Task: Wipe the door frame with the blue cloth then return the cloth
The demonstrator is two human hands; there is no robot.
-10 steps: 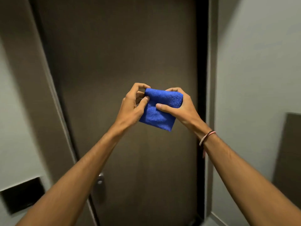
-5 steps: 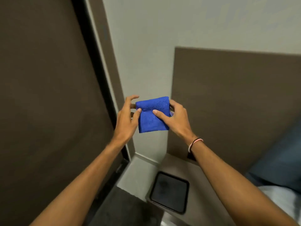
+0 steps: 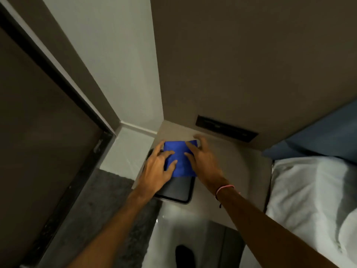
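The folded blue cloth (image 3: 180, 155) lies flat over the far end of a black tray (image 3: 177, 190) on a beige bedside table (image 3: 231, 171). My left hand (image 3: 156, 171) rests on the cloth's left side with its fingers spread over it. My right hand (image 3: 202, 161) covers the cloth's right side, thumb at the far corner; it is blurred. Both hands still grip the cloth. The dark door frame (image 3: 63, 78) runs diagonally at the left, beside the brown door (image 3: 29, 132).
A bed with white linen (image 3: 309, 200) and a blue pillow (image 3: 318, 136) stands at the right. A dark socket panel (image 3: 226, 128) sits in the brown wall panel behind the table. Grey carpet (image 3: 92, 209) covers the floor below the door.
The view swung from the door to the right and down. Both hands lowered the cloth from chest height onto the black tray.
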